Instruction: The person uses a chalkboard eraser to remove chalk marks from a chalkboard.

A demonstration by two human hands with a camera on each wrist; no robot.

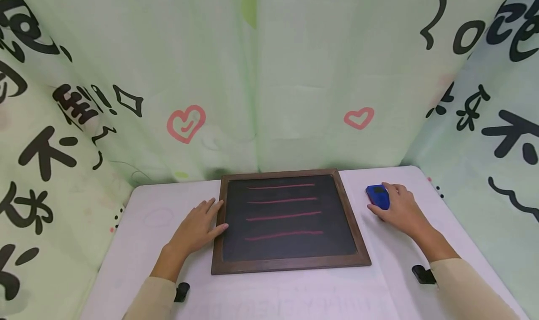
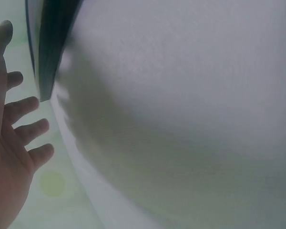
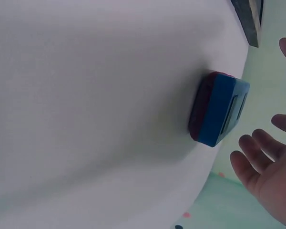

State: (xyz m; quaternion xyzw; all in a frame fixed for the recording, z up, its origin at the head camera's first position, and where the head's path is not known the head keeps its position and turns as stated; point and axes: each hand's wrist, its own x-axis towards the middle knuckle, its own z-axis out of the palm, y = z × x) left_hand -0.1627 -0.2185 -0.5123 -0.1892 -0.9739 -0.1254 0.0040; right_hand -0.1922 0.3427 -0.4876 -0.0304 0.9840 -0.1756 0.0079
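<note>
A small blackboard (image 1: 286,245) in a brown wooden frame lies on the table, with several pink chalk lines (image 1: 284,216) across it. My left hand (image 1: 195,230) is at its left edge, fingers spread and thumb over the frame. In the left wrist view the fingers of that hand (image 2: 14,143) are extended beside the frame (image 2: 50,52); contact is unclear. To the right of the board lies a blue board eraser (image 1: 377,197) with a dark red underside (image 3: 201,107). My right hand (image 1: 400,209) is beside it, its fingers (image 3: 260,150) loosely spread and apart from the eraser in the right wrist view.
The white table (image 1: 294,294) reaches to a pale green curtain (image 1: 294,76) at the back and sides, printed with black characters and pink hearts. A black wrist device (image 1: 423,274) sits under the right sleeve, another (image 1: 182,292) by the left.
</note>
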